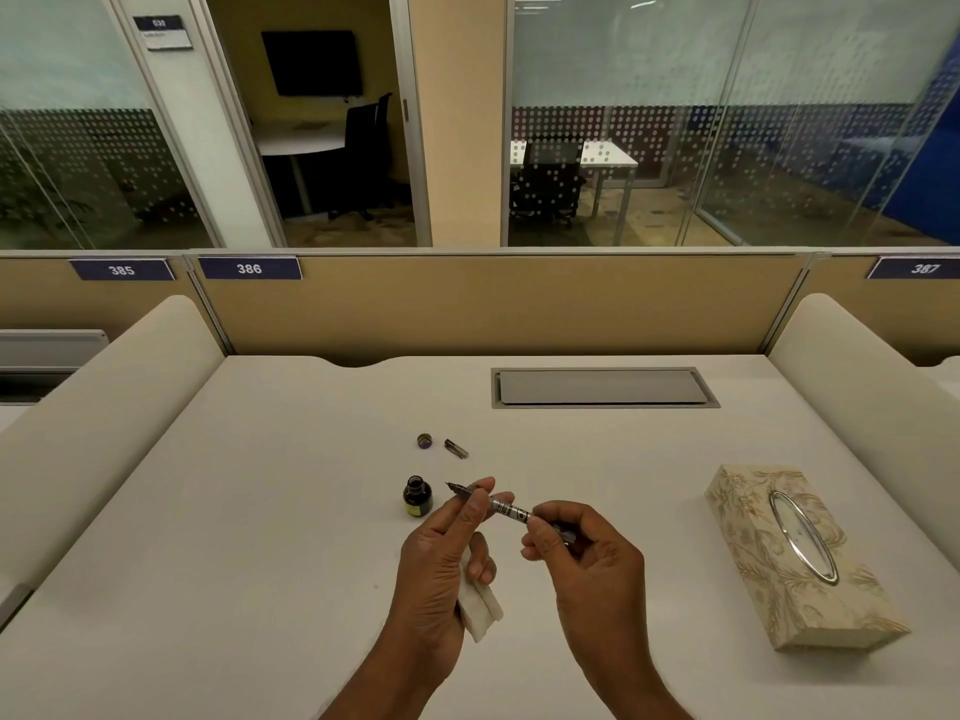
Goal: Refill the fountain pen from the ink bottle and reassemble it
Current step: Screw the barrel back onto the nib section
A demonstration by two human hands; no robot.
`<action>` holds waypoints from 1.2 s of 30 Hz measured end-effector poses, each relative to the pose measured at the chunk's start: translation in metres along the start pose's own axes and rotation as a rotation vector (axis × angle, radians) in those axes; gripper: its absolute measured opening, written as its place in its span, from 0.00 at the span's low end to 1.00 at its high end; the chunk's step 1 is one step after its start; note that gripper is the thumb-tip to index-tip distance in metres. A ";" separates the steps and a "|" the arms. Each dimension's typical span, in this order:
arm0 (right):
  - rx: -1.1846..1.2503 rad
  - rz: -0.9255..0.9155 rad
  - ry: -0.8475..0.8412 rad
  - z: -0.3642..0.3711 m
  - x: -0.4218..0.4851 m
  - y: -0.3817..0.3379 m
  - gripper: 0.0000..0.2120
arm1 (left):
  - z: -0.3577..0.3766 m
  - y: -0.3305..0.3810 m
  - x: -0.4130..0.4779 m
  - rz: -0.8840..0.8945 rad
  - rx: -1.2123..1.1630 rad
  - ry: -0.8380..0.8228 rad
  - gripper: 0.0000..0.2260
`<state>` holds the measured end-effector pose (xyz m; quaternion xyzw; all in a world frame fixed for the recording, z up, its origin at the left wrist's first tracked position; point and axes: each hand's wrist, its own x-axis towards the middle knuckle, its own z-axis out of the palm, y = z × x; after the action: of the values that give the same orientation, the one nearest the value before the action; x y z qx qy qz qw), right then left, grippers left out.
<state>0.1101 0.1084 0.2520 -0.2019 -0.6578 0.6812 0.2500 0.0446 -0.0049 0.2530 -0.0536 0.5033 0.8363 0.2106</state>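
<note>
Both my hands hold the fountain pen [506,508] just above the white desk, its nib pointing up-left toward the ink bottle. My left hand [447,553] pinches the front section near the nib and keeps a folded white tissue [480,608] tucked under its lower fingers. My right hand [576,553] grips the rear end of the pen. The small dark ink bottle [417,496] stands uncapped just left of the nib. Its round cap [424,440] and a short dark pen part [456,448] lie farther back on the desk.
A patterned tissue box [795,558] lies at the right. A grey cable hatch [602,388] is set into the desk [260,511] at the back. Padded dividers flank both sides, and a tan partition closes the rear.
</note>
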 end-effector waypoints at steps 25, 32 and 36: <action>-0.057 -0.018 -0.054 0.000 -0.001 0.008 0.07 | -0.004 -0.007 0.003 -0.049 -0.081 -0.032 0.15; -0.095 -0.045 -0.067 0.000 -0.002 0.010 0.04 | -0.004 -0.009 0.003 -0.062 -0.088 -0.028 0.13; -0.190 -0.092 -0.069 0.002 -0.003 0.011 0.10 | -0.004 -0.009 0.002 -0.066 -0.099 -0.006 0.11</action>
<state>0.1104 0.1045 0.2411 -0.1708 -0.7361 0.6101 0.2382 0.0457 -0.0038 0.2433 -0.0780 0.4585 0.8530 0.2366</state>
